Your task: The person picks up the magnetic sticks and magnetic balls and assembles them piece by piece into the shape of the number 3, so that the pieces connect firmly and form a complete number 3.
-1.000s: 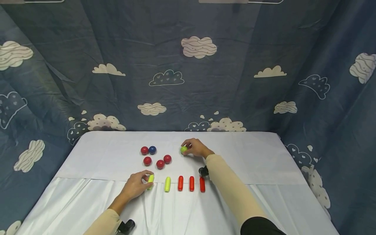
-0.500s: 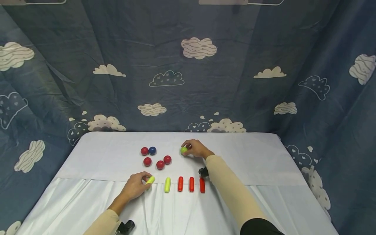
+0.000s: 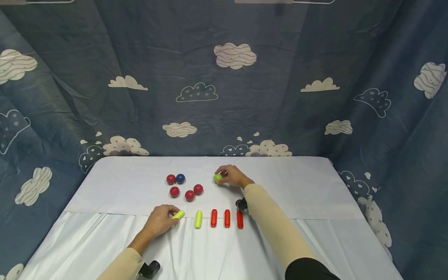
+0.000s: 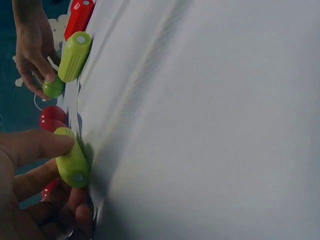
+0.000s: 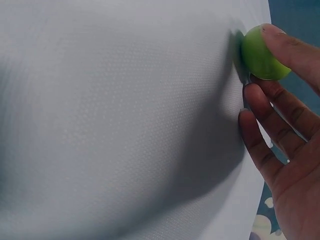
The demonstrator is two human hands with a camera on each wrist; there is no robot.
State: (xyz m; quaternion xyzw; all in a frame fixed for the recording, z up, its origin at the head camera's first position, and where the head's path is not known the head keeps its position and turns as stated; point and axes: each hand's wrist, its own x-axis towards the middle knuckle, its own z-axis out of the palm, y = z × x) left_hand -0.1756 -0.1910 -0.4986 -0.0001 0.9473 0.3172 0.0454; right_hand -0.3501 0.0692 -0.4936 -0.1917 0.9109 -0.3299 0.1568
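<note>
My left hand (image 3: 159, 221) pinches a yellow-green grooved cylinder (image 4: 72, 162) between thumb and fingers, just over the white cloth. In the head view that cylinder lies slanted, its far end toward the right. A second yellow-green cylinder (image 3: 198, 219) lies to its right, apart from the hand. At the back of the table my right hand (image 3: 232, 175) holds a green ball (image 5: 262, 57), thumb on one side and fingertips on the other. The ball is at or close to the cloth; whether it touches I cannot tell.
Three red cylinders (image 3: 214, 218) continue the row rightward, the last beside the right sleeve and wrist camera (image 3: 241, 204). Several red balls (image 3: 189, 195) and a blue ball (image 3: 180, 179) sit between the hands on the white-covered table (image 3: 297, 186). A cloud-patterned curtain (image 3: 266, 97) hangs behind.
The yellow-green cylinder in my left hand has turned from nearly in line with the row to a slant. My right hand and the green ball have stayed in place.
</note>
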